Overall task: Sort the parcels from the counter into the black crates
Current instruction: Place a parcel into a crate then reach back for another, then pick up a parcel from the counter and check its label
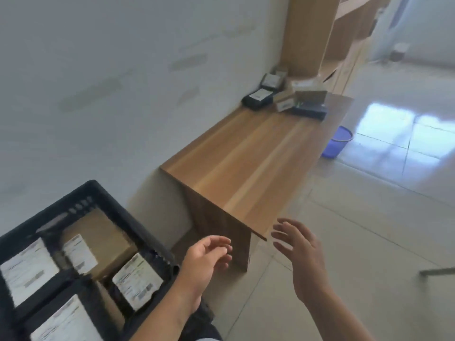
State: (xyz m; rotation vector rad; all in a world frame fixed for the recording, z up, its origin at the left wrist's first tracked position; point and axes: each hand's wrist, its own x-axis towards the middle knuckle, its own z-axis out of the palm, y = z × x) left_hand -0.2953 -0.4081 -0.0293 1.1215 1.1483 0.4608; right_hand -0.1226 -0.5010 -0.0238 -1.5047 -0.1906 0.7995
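Both hands held nothing. Left hand (pixel 206 257) loosely curled, just right of the black crate (pixel 138 225). Right hand (pixel 299 249) spread wide, near the front corner of the wooden counter (pixel 246 163). Several labelled parcels (pixel 98 239) already inside the crate. More parcels (pixel 285 94) piled at the far end of the counter, well apart from both hands. Blue basket (pixel 337 141) on the floor beyond.

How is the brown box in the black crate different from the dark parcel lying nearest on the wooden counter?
The brown box is plain cardboard; the dark parcel is black.
The brown box sits packed among other parcels in the black crate; the dark parcel lies at the far end of the counter, by the wall.
Both carry a white label.
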